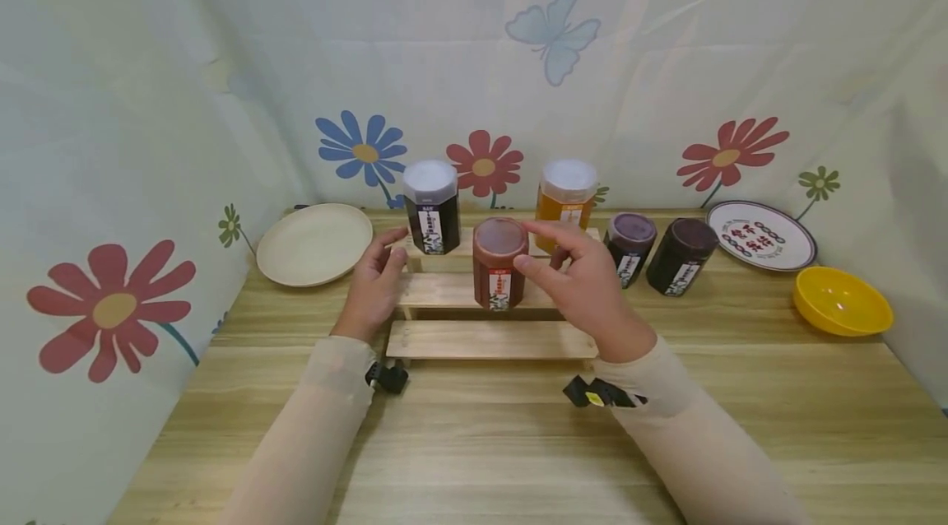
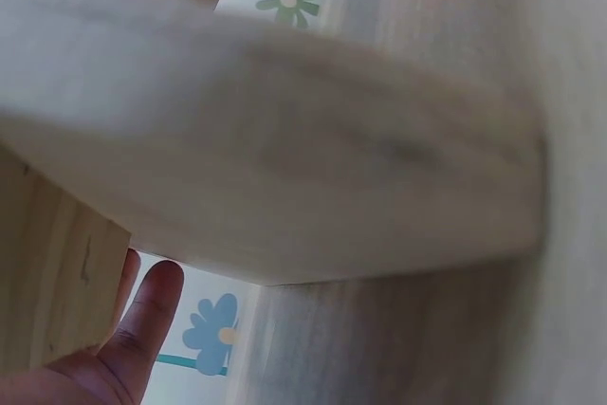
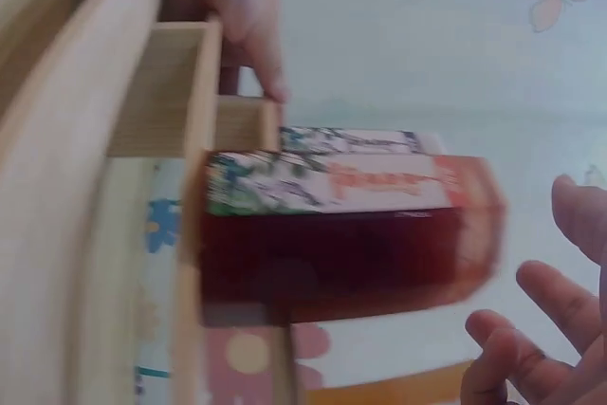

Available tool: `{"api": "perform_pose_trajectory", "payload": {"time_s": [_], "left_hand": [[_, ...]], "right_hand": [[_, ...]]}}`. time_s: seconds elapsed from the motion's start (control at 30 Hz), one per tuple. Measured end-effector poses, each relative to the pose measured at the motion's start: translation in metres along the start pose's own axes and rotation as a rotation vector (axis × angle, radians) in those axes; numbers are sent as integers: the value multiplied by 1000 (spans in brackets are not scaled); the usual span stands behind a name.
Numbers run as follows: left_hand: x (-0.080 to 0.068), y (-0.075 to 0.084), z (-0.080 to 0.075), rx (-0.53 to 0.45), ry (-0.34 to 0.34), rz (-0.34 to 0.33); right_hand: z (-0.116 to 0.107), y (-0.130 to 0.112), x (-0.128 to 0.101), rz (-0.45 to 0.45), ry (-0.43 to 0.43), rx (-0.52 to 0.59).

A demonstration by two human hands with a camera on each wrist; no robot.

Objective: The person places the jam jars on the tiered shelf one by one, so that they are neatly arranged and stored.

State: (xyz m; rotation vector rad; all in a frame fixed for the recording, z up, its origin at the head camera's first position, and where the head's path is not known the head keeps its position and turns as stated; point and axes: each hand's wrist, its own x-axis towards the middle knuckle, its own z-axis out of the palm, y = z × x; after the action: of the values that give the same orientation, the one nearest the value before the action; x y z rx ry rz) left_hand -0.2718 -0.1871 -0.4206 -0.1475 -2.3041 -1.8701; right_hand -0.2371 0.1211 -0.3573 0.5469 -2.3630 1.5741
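A red jar with a red-brown lid stands upright on the middle step of a wooden stepped rack. My right hand hovers open beside its lid. In the right wrist view its fingers are spread, with a gap to the red jar. My left hand rests with relaxed fingers against the rack's left end; its fingers show beside the rack's shelf board. A dark jar with a white lid and an orange jar stand on the top step.
Two dark purple jars stand on the table right of the rack. A cream plate lies at the back left, a patterned plate at the back right, a yellow bowl in front of it. Flowered cloth walls three sides.
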Motion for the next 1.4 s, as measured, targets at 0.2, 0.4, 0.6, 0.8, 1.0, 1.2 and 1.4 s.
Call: {"api": "perform_pose_trajectory", "payload": {"time_s": [0.2, 0.4, 0.6, 0.8, 1.0, 1.2, 1.4], "left_hand": [[0, 1, 0, -10, -4, 6], [-1, 2, -1, -11, -2, -13], [-1, 1, -1, 2, 6, -20], [-2, 1, -1, 0, 17, -17], [-1, 1, 0, -6, 14, -14], [-1, 1, 0, -2, 1, -12], [-1, 2, 1, 0, 3, -13]], "right_hand": [[-42, -15, 0, 27, 47, -73], [-98, -7, 3, 177, 33, -304], [-131, 10, 8, 369, -12, -361], [-142, 24, 12, 415, -13, -354], [-152, 46, 15, 475, 10, -377], [-163, 71, 15, 518, 20, -382], [-170, 88, 15, 545, -55, -432]]}}
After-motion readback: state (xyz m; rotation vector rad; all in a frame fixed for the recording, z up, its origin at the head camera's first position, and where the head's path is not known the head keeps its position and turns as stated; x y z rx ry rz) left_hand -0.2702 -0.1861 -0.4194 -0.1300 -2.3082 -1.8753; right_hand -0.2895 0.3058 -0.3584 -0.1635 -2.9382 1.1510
